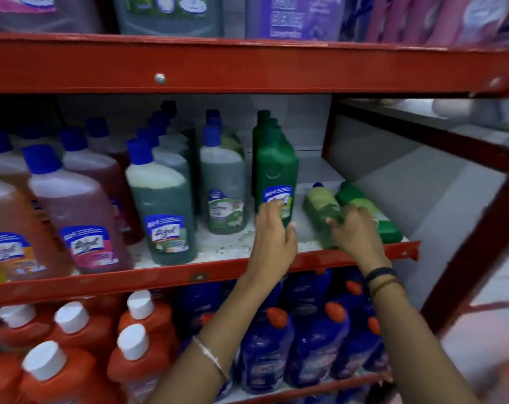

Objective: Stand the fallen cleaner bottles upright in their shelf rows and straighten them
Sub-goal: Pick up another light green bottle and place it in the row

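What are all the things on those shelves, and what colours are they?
Red shelf: several levels.
Top-shelf jugs: several, pink, green, purple; blurred.
Pink bottles: several, blue caps, middle shelf left.
Dark green bottles: two rows, blue caps, middle.
Solid green bottles: one row, upright.
Fallen bottles: two, green, lying at right.
Orange bottles: many, white caps, bottom left.
Blue bottles: many, orange caps, bottom right.
Left hand: touching an upright green bottle.
Right hand: on the fallen bottles.

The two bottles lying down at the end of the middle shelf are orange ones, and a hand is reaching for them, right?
Not quite. The head view shows the two fallen bottles are green, not orange. They do lie at the right end of the middle shelf, and the right hand is on them.
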